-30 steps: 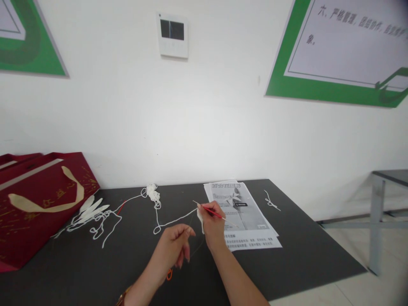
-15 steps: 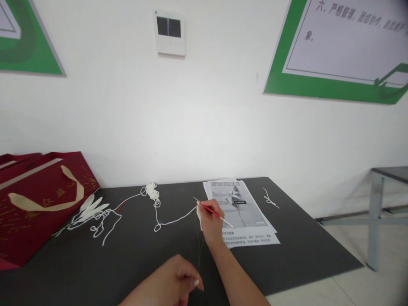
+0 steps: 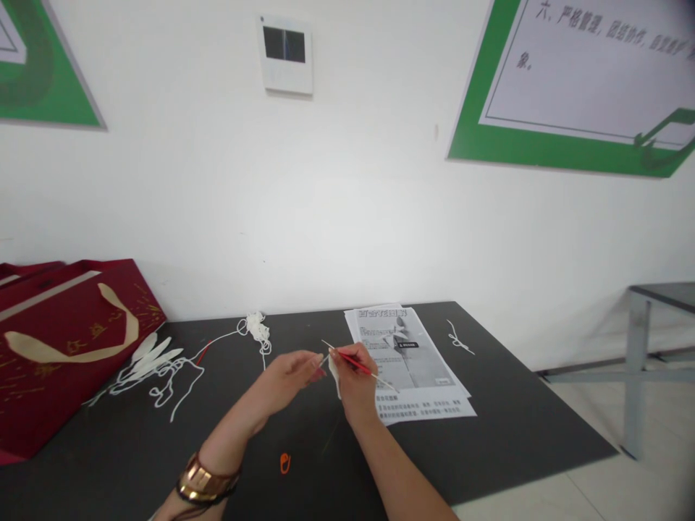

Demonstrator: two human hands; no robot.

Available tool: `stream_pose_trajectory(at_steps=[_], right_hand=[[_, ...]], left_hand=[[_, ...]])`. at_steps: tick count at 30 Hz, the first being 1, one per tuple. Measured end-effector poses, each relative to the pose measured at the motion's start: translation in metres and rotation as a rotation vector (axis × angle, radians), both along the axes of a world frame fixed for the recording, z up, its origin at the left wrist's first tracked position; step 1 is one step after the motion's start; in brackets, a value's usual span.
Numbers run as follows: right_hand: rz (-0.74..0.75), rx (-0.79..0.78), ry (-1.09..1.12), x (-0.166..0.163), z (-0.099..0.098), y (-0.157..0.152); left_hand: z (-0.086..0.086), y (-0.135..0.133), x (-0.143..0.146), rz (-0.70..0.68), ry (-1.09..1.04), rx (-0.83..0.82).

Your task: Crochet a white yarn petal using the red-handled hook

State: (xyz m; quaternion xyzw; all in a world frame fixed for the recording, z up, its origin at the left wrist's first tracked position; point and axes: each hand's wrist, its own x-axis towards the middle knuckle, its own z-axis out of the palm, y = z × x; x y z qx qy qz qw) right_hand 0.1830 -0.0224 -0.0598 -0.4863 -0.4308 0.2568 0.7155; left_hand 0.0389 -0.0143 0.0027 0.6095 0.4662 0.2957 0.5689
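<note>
My right hand [image 3: 355, 380] is closed around a crochet hook [image 3: 355, 362] with a red grip, its thin tip pointing up and left. A small white crocheted piece [image 3: 334, 378] hangs at the same fingers. Just left of the hook, my left hand [image 3: 290, 378] pinches the white yarn [image 3: 326, 358] close to the piece. The yarn runs back to a loose white bundle [image 3: 257, 329], partly hidden behind my left hand. An orange stitch marker [image 3: 285, 463] lies on the dark table [image 3: 320, 477] below my hands.
Printed sheets [image 3: 428, 414] lie under and beyond my right hand. White leaf-shaped pieces [image 3: 155, 360] with trailing yarn and a red stick [image 3: 203, 352] lie at left, beside a dark red gift bag [image 3: 81, 362]. A short knotted yarn [image 3: 455, 339] sits near the right edge.
My left hand has risen from the table's front to the hook and now pinches the yarn. The orange stitch marker has come into view. My right hand has barely moved.
</note>
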Motion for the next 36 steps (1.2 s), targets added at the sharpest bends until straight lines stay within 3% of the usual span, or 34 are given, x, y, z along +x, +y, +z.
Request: stream_pose_trajectory(at_steps=[2, 7, 13, 21, 27, 36], right_hand=[[-0.012, -0.007, 0.002, 0.0, 0.001, -0.001], [-0.033, -0.041, 0.024, 0.0, 0.001, -0.003], [-0.001, -0.079, 0.048, 0.001, -0.004, 0.003], [0.06, -0.09, 0.13, -0.001, -0.004, 0.004], [0.09, -0.077, 0.156, 0.0, -0.004, 0.003], [0.254, -0.137, 0.255, 0.001, -0.006, 0.007]], left_hand=[[-0.011, -0.009, 0.02, -0.074, -0.065, -0.097], [-0.036, -0.018, 0.047, -0.01, -0.166, -0.16], [-0.039, -0.015, 0.033, -0.147, -0.236, -0.273], [-0.046, -0.014, 0.015, -0.155, -0.18, -0.417], [-0.044, -0.01, 0.012, -0.099, -0.148, -0.319], [-0.06, -0.009, 0.015, 0.01, -0.13, -0.137]])
